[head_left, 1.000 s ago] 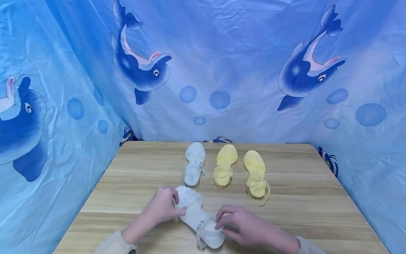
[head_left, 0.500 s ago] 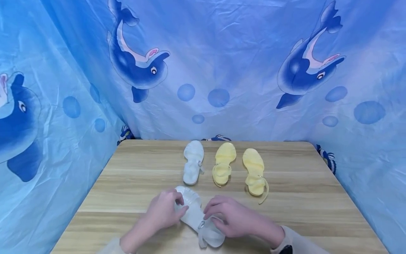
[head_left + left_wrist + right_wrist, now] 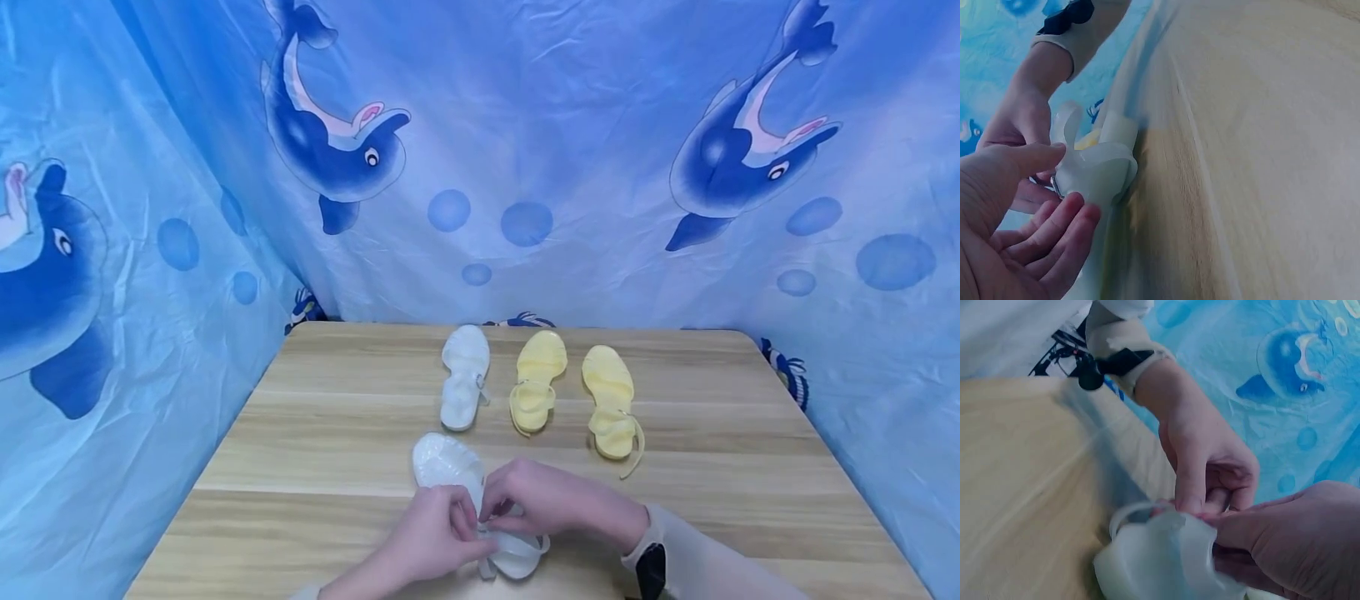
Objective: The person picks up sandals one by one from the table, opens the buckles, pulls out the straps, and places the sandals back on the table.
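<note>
A translucent white sandal (image 3: pixel 444 461) lies at an angle near the table's front, toe part toward the back left. Both hands meet at its ankle strap, beside the small metal buckle (image 3: pixel 1055 185). My left hand (image 3: pixel 435 533) has thumb and fingers around the buckle side of the strap. From the right, my right hand (image 3: pixel 536 496) pinches the strap at the same spot. In the right wrist view the strap (image 3: pixel 1132 515) arches over the heel part, with the fingertips of both hands close together. Those fingers hide much of the buckle in the head view.
Behind the hands lie a second white sandal (image 3: pixel 464 379) and two yellow sandals, one in the middle (image 3: pixel 542 358) and one on the right (image 3: pixel 606 379). The wooden table (image 3: pixel 315 450) is enclosed by a blue dolphin-print curtain (image 3: pixel 480 150).
My left hand has moved from the sandal's toe part down to the buckle. My right hand has come from the heel strap to the buckle, meeting the left.
</note>
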Available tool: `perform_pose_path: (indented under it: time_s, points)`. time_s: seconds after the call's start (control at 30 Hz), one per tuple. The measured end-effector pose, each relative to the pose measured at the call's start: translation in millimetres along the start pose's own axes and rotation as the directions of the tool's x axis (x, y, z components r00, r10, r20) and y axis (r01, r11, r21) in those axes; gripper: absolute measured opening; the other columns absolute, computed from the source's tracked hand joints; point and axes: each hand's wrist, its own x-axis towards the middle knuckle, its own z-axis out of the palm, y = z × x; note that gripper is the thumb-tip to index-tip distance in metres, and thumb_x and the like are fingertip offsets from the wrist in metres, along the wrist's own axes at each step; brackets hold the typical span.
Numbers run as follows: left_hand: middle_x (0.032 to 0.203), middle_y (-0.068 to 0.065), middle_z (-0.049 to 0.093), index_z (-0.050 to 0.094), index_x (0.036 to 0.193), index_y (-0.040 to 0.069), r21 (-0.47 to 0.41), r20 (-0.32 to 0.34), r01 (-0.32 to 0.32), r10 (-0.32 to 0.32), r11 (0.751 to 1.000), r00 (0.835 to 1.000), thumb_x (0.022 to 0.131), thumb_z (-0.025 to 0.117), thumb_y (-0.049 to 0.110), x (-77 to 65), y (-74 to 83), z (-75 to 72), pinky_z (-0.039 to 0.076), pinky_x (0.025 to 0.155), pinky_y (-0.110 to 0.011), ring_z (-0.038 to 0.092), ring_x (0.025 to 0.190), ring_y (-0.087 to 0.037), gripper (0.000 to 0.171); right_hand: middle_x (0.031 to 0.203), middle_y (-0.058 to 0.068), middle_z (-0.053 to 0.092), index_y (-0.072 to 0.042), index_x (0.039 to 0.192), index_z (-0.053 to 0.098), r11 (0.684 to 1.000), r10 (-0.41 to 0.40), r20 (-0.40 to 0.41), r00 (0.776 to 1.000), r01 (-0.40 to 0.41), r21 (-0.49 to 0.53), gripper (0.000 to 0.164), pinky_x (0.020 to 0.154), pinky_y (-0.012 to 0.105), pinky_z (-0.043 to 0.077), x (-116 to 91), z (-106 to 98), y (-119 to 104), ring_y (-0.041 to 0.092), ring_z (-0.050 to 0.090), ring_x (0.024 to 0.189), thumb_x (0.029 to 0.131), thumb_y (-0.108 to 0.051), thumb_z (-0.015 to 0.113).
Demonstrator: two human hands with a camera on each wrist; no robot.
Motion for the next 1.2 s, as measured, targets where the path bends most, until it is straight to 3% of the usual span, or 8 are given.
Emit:
perform_pose_path:
  time_s: [0.23,0.37,0.47,0.63,0.8,0.93,1.03,1.2]
  points:
    - [0.068,0.007,0.07,0.073,0.084,0.011,-0.096,-0.021,0.125,-0.128,0.987,0.992,0.077,0.095,0.031,0.4,-3.2,5.7,0.054,0.053,-0.021,0.063,0.058,-0.004,0.031,0.103,-0.006,0.077,-0.015,0.107,0.08,0.999,-0.018,0.063,0.998,0.016,0.036,0.011,0.086,0.0,0.051,-1.1,0.0,9.4,-0.012,0.065,0.098,0.099,-0.01,0.075]
    - [0.071,0.003,0.07,0.073,0.084,0.008,-0.192,-0.011,0.203,-0.209,0.96,0.978,0.075,0.096,0.023,-1.2,-4.0,9.2,0.054,0.056,-0.021,0.065,0.065,-0.01,0.029,0.103,-0.005,0.077,-0.014,0.108,0.08,0.999,-0.026,0.09,0.996,0.023,0.044,0.011,0.086,0.001,0.051,0.1,2.4,12.1,-0.012,0.065,0.097,0.099,-0.011,0.075]
    - [0.072,0.0,0.071,0.073,0.085,0.005,-0.258,0.001,0.235,-0.243,0.937,0.97,0.074,0.096,0.014,0.1,-2.1,10.1,0.055,0.058,-0.021,0.066,0.068,-0.013,0.027,0.102,-0.003,0.078,-0.013,0.106,0.081,0.994,-0.015,0.107,0.994,0.003,0.107,0.009,0.084,0.004,0.054,2.4,3.1,17.1,-0.013,0.065,0.094,0.098,-0.011,0.076]
    - [0.072,0.0,0.071,0.075,0.084,0.004,-0.266,0.012,0.227,-0.233,0.937,0.973,0.071,0.094,0.007,8.9,3.3,8.4,0.054,0.058,-0.022,0.065,0.067,-0.012,0.023,0.1,-0.003,0.079,-0.011,0.103,0.08,0.983,-0.014,0.162,0.987,-0.016,0.181,0.007,0.083,0.008,0.057,8.7,-4.5,27.5,-0.015,0.064,0.091,0.096,-0.01,0.078]
    - [0.073,0.0,0.071,0.075,0.085,0.003,-0.268,0.034,0.222,-0.222,0.937,0.975,0.074,0.093,0.008,12.3,6.0,5.5,0.054,0.056,-0.022,0.064,0.065,-0.011,0.022,0.091,-0.008,0.073,-0.013,0.098,0.076,0.994,-0.057,0.211,0.976,0.035,0.107,0.008,0.078,0.005,0.054,16.7,-12.0,28.7,-0.016,0.059,0.084,0.093,-0.007,0.079]
    - [0.076,-0.003,0.073,0.075,0.089,0.002,-0.256,0.036,0.171,-0.167,0.951,0.985,0.08,0.088,0.006,13.8,7.5,-0.3,0.054,0.055,-0.018,0.064,0.062,-0.009,0.017,0.087,-0.007,0.068,-0.013,0.095,0.072,0.996,-0.062,0.247,0.967,0.046,0.071,0.012,0.072,0.003,0.051,22.5,-12.6,29.6,-0.014,0.053,0.078,0.089,-0.007,0.08]
    - [0.071,0.0,0.071,0.074,0.085,0.004,-0.217,0.015,0.116,-0.116,0.969,0.993,0.084,0.087,0.013,15.5,8.1,-0.2,0.051,0.052,-0.016,0.062,0.058,-0.004,0.016,0.09,-0.005,0.07,-0.012,0.097,0.075,0.996,-0.06,0.267,0.962,0.042,0.073,0.013,0.072,0.003,0.051,23.2,-14.4,31.4,-0.013,0.053,0.079,0.088,-0.004,0.08]
    - [0.062,0.01,0.062,0.066,0.075,0.012,-0.087,-0.077,0.077,-0.084,0.993,0.993,0.082,0.092,0.033,8.8,2.2,13.1,0.049,0.049,-0.018,0.056,0.054,0.001,0.034,0.098,-0.003,0.075,-0.012,0.103,0.079,0.99,-0.132,0.281,0.951,0.116,0.074,0.012,0.075,0.002,0.052,24.1,-14.5,32.0,-0.013,0.055,0.083,0.092,-0.006,0.078]
